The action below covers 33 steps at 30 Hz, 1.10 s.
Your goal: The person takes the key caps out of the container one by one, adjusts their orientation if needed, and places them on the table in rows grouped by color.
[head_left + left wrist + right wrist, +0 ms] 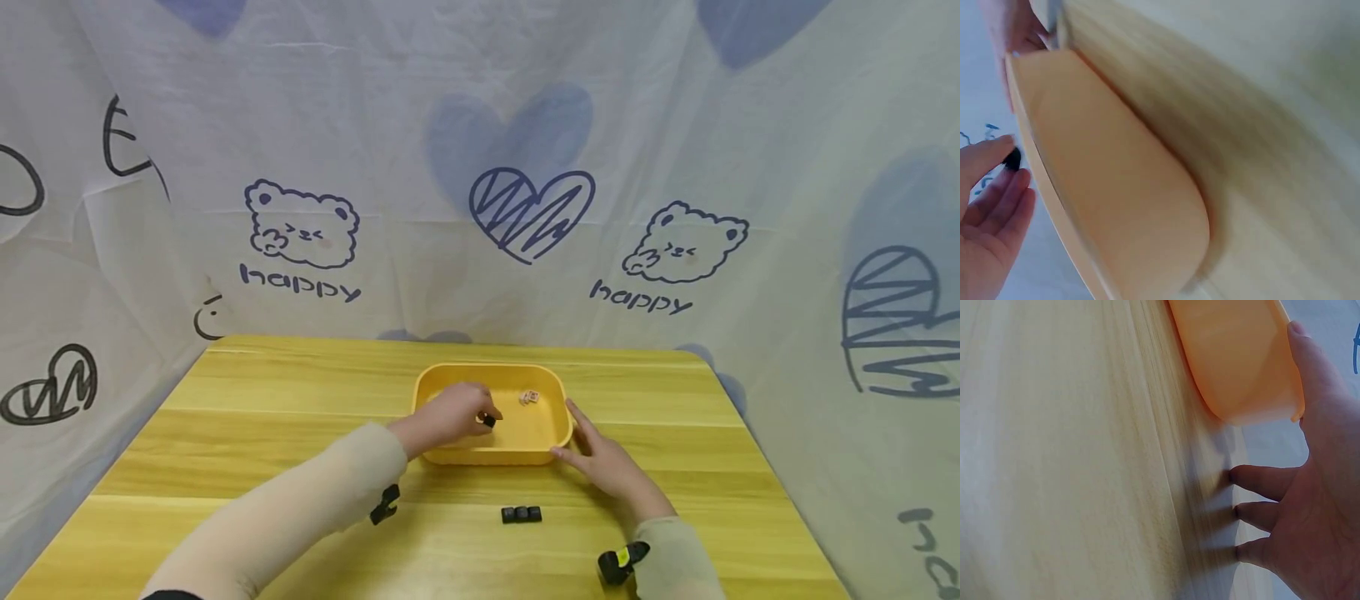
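Note:
My left hand (457, 410) reaches over the left part of a yellow plastic bin (491, 457). Between thumb and fingertips it pinches a small black block (489, 421), which looks like a keycap; the left wrist view shows this block (1012, 159) just above the bin's rim. At the bin's right end is my right hand (609, 463), its thumb touching the rim near the front corner. The right wrist view shows that hand's fingers spread and straight. Inside the bin, toward the back right, lie a few small whitish pieces (529, 397), too small to make out.
Three black blocks (521, 514) sit in a row on the wood-grain table (300, 392), in front of the bin. A white cloth (420, 275) printed with hearts and bears hangs behind the table and along its sides. Each wrist wears a small black device.

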Motion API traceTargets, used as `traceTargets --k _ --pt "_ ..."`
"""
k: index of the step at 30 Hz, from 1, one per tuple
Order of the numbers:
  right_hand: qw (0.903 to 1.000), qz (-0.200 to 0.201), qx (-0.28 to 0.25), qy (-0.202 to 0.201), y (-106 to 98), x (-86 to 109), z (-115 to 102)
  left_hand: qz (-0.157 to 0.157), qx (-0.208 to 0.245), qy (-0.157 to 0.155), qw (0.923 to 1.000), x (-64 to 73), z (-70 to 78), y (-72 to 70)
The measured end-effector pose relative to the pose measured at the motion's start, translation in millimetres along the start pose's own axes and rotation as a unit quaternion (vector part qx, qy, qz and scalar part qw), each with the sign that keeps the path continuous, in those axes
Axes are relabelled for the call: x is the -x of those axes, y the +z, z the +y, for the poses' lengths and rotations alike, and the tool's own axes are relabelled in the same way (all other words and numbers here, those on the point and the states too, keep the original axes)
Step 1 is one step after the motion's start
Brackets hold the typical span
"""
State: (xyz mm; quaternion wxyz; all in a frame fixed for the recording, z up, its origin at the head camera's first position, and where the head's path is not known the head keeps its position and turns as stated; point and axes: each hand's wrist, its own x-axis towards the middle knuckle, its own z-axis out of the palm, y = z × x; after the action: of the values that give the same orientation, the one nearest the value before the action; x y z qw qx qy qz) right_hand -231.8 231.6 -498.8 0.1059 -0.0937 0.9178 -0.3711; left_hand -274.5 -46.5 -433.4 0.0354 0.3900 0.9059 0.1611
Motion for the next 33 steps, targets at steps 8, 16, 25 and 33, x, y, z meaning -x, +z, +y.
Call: traceTargets --k 8,16,25,33 --pt "1.0000 0.003 0.007 0.003 0.4 0.4 0.0 0.115 0.104 0.003 0.9879 18.8 24.7 -0.5" --pt "1.0000 0.002 0.007 0.004 1.1 -0.2 -0.8 0.140 0.197 -0.021 0.9701 35.7 35.8 7.7" --pt "1.0000 0.000 0.001 0.002 1.4 1.1 -0.6 0.155 0.234 -0.029 0.9594 58.7 45.7 21.8" --pt "1.0000 -0.001 -0.003 0.006 0.8 1.4 -0.3 0.158 0.320 -0.074 0.9314 69.8 51.1 38.5"
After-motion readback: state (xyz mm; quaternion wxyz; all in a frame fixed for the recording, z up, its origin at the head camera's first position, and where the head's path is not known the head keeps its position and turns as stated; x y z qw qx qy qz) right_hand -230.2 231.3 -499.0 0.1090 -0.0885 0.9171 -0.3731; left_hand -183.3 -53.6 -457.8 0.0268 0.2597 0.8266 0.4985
